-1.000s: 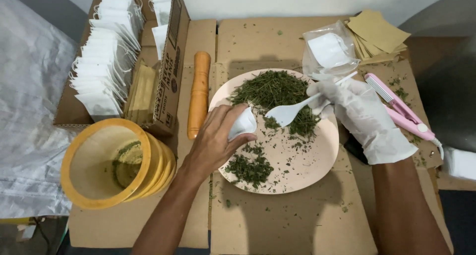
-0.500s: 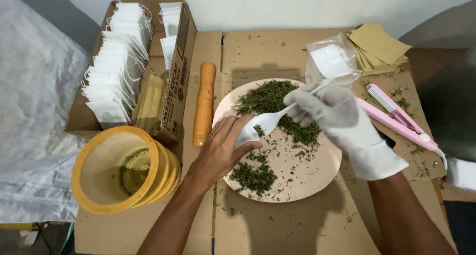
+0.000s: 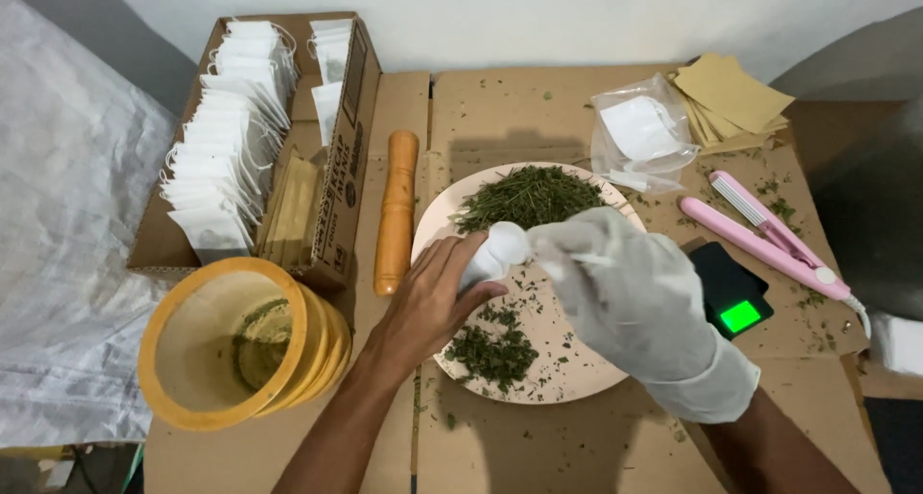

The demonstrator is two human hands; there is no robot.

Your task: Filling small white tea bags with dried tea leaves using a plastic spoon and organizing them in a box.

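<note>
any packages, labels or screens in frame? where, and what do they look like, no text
Cardboard box: left of plate, open, brown, dark print on its side, white sachets inside.
Plastic bag: behind plate, clear, crumpled, white pieces inside.
Scale screen: right of gloved right hand, small green lit rectangle on black body.
Brown envelopes: far right, flat stack.

A pale pink plate [image 3: 577, 369] was strewn with green herbs [image 3: 529, 196]; at three o'clock — a white glove [image 3: 639, 307], a pink sealer [image 3: 764, 234].
</note>
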